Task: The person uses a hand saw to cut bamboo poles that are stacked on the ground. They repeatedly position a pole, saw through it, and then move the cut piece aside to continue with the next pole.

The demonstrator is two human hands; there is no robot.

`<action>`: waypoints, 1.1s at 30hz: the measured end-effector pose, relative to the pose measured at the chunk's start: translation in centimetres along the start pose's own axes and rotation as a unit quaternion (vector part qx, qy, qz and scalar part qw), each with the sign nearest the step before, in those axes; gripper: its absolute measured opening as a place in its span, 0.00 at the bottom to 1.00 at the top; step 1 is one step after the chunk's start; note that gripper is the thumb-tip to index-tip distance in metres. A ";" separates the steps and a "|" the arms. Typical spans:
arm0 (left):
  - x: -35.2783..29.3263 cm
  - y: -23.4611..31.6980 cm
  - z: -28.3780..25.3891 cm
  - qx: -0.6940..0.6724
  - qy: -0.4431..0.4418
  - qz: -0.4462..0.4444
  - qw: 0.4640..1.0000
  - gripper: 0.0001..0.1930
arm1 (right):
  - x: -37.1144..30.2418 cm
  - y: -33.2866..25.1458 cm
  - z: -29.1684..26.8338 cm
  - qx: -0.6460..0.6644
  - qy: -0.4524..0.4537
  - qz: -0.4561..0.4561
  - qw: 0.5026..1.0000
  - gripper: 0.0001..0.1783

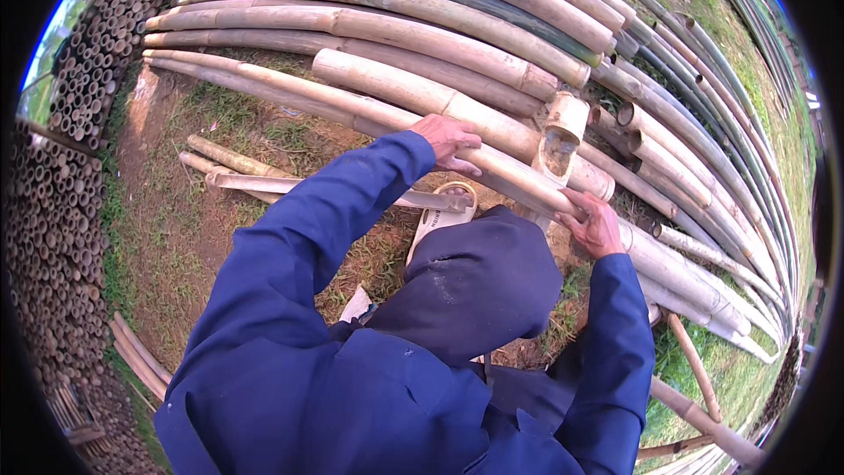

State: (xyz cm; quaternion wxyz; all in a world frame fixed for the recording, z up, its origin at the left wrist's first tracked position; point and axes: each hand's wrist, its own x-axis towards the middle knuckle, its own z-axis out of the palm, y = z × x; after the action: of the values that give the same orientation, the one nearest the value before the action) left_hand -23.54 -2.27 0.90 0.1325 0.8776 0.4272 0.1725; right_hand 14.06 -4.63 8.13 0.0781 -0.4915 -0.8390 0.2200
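Note:
A long pale bamboo pole (519, 178) lies slantwise across the front of me, from the far left to the lower right. My left hand (447, 142) is closed over it from above, near its middle. Farther right along the same pole, my right hand (594, 223) grips it with the fingers on the far side and the thumb nearer me. Just beyond the pole, between the two hands, is a short cut bamboo piece (567, 114) with an open hollow. A thicker bamboo log (387, 81) lies behind, close to the left hand.
Many bamboo poles (387, 0) lie side by side beyond. More poles (703, 149) fan out at the right. Stacked bamboo ends (57, 237) line the left side. Shorter sticks (233, 157) and a long narrow strip (352, 189) lie near my sandal (431, 222).

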 end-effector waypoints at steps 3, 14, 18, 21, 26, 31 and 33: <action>0.2 -0.2 -1.0 0.016 0.007 -0.008 1.000 0.26 | 1.3 0.8 1.2 -0.004 0.041 -0.007 0.999 0.25; 7.9 8.6 3.5 0.065 -0.133 -0.022 0.989 0.57 | 1.1 2.5 3.4 -0.018 0.082 0.053 0.995 0.24; 9.8 9.9 3.4 0.061 -0.188 -0.092 0.976 0.54 | 0.1 2.8 4.5 -0.003 0.152 0.057 0.987 0.26; 9.3 8.7 4.4 0.055 -0.169 -0.077 0.981 0.52 | -3.3 0.0 4.3 0.008 0.262 0.073 0.962 0.34; 8.4 7.4 4.4 0.071 -0.182 -0.087 0.977 0.52 | -10.3 -17.7 -2.4 0.284 0.336 -0.077 0.895 0.31; 10.0 8.5 5.4 0.070 -0.192 -0.074 0.976 0.55 | -11.5 -22.3 5.3 0.054 0.295 -0.227 0.927 0.31; 10.1 9.0 5.0 0.062 -0.189 -0.077 0.977 0.56 | -12.4 -19.1 1.9 0.029 0.350 -0.087 0.932 0.36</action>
State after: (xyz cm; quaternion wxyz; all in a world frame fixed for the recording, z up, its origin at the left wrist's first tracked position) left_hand -9.28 -0.12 1.68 0.1689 0.8655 0.4704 -0.0336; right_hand 4.55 -23.89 16.01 0.3998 -0.4598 -0.7913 0.0508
